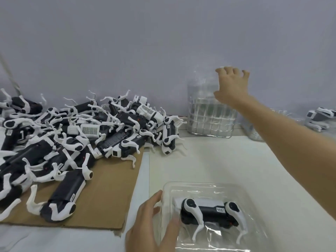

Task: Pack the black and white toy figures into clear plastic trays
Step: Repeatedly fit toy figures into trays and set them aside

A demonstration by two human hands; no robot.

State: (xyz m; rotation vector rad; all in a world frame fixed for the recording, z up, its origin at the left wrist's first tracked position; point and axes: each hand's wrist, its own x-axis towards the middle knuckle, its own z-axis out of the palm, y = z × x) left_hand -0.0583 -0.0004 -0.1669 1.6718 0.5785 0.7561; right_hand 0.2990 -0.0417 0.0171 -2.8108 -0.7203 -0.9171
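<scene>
Now the right hand (231, 88), fingers spread and empty, is at the top of the stacked clear plastic trays (209, 120); better to peel off just one. The left hand (151, 222) rests flat-fingered on the near clear tray (200, 186), which holds one black and white toy figure (209, 211).

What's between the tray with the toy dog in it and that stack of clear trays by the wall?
Nothing: in the head view, only bare white tabletop lies between the filled tray and the stack of clear trays.
</scene>
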